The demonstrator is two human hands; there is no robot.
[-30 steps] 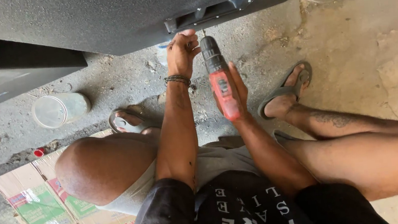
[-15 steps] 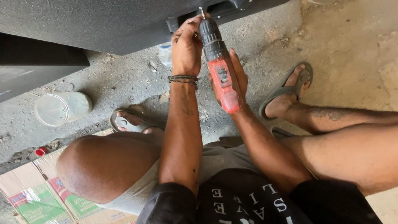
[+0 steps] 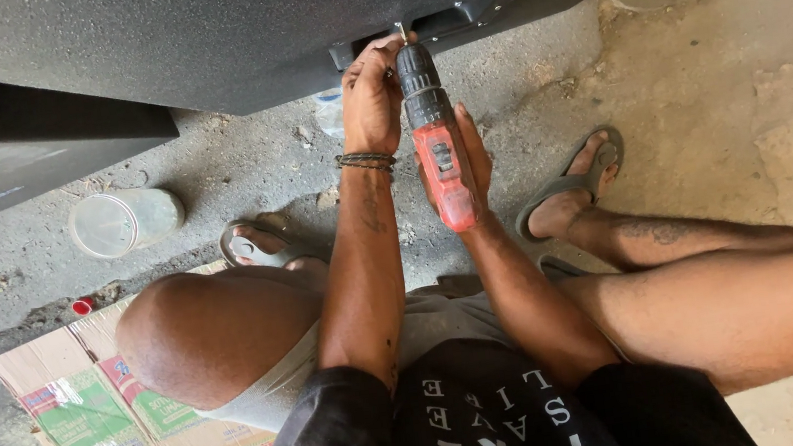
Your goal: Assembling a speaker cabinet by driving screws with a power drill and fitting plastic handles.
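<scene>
We sit on a rough concrete floor (image 3: 238, 162), grey and gritty at its left side and paler, patchy and sandy towards its right edge, all of it in even daylight. Flattened cardboard (image 3: 87, 412) with printed panels lies at the floor's lower left corner, and just above its upper edge we see a small red cap (image 3: 80, 306). A clear plastic tub (image 3: 119, 223) lies on its side near the floor's left edge, below a dark speckled panel (image 3: 192, 36) that spans the top.

Both hands (image 3: 371, 95) raised, fingers (image 3: 474, 138) curled
</scene>
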